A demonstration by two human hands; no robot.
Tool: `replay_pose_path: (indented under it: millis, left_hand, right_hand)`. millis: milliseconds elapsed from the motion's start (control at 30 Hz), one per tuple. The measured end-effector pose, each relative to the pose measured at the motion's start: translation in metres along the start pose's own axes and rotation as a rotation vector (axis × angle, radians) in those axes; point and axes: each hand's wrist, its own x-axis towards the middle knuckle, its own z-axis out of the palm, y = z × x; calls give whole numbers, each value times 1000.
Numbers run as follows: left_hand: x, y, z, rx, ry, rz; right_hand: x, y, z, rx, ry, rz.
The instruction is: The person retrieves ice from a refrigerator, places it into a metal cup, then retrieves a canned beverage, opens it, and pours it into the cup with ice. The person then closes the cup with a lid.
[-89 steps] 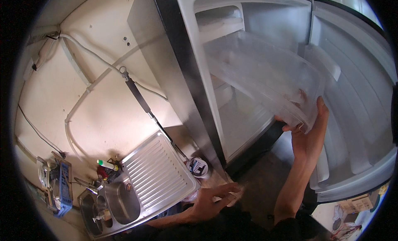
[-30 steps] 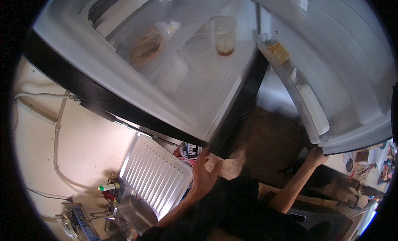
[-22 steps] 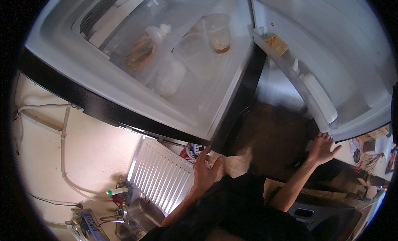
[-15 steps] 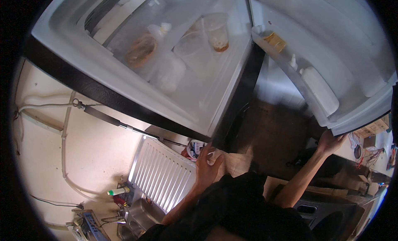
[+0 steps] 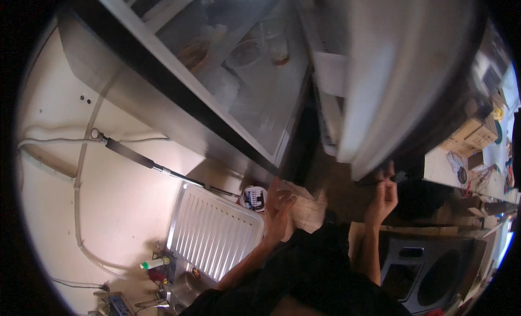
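Handling the fridge door (image 5: 380,71), likely closing it, the right hand (image 5: 383,199) curls its fingers, grip unclear. The left hand (image 5: 278,215) spreads loosely. Finishing calls for a steady push.

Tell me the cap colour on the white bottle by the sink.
Green; the cap shows best in the head view.

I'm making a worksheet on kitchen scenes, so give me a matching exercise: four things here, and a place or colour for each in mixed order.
Things:
1. Right hand
2. Draining board
3. Small bottle
4. Left hand

Places and colours:
A. White with a green end
B. Near the lower front corner of the fridge
C. At the lower edge of the fridge door
D. Silver, with ridges

Right pairs: 1-C, 2-D, 3-A, 4-B
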Motion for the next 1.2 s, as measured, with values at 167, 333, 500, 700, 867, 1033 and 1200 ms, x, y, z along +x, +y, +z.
replay_pose_path:
  millis: [167, 333, 500, 700, 867, 1033, 1200]
  left_hand:
    - [1, -13, -11, 156, 1, 59]
    - [6, -42, -22, 323, -75, 89]
    - [3, -48, -17, 518, -129, -6]
    - [-11, -47, -31, 508, 21, 164]
    - [14, 20, -23, 683, 214, 765]
    - [61, 42, 19, 898, 300, 745]
    - [69, 40, 18, 1104, 372, 790]
  right_hand:
    - [-41, -20, 42, -297, -368, -76]
    - [-68, -42, 77, -464, -661, -252]
    - [-81, -23, 89, -492, -599, -18]
    - [-86, 24, 103, -263, -578, 158]
    - [-69, 62, 106, -333, -443, 160]
    - [-30, 54, 125, -511, -535, 211]
    - [-20, 54, 130, -552, -724, 44]
